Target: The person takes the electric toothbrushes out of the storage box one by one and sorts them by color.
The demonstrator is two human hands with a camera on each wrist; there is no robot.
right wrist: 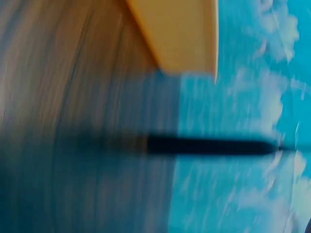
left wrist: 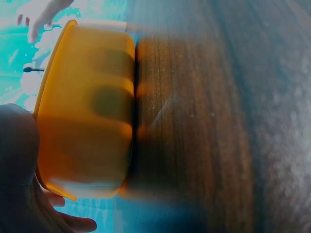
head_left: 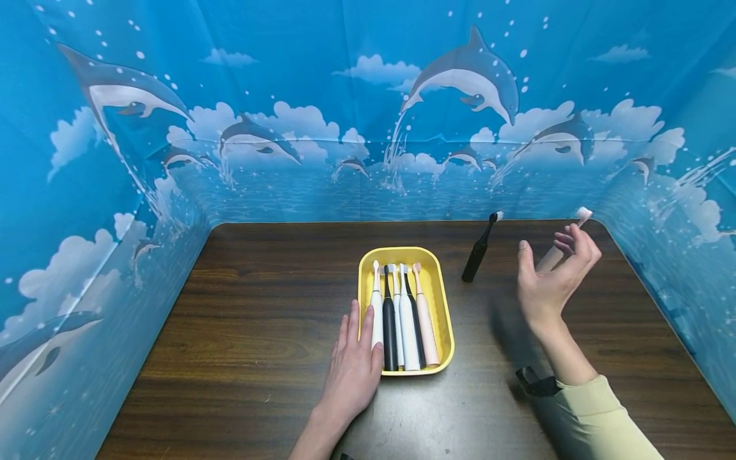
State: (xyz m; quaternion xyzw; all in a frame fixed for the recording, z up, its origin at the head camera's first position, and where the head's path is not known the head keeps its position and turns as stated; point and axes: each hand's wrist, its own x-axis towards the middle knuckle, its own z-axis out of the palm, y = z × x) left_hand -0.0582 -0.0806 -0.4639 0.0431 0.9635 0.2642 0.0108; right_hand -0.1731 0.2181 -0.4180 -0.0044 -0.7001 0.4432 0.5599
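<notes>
A yellow tray [head_left: 446, 319] holds several electric toothbrushes in white, black and pale pink, lying side by side with heads pointing away. My left hand [head_left: 352, 370] rests along its left near edge, fingers extended, thumb by the near-left corner. To the tray's right a black electric toothbrush [head_left: 476, 257] stands upright on its base. Farther right is a pale electric toothbrush [head_left: 550, 259], also upright, partly hidden behind my right hand [head_left: 554, 281]. That hand is raised, thumb spread from loosely bent fingers, nothing visibly gripped. The right wrist view is blurred, showing the black toothbrush [right wrist: 209, 145].
A dark wood-grain table [head_left: 259, 319] lies under everything. Blue dolphin-print cloth [head_left: 345, 76] walls it off at the back and both sides. A black band [head_left: 537, 382] sits on the right wrist, beside a pale yellow sleeve [head_left: 604, 415].
</notes>
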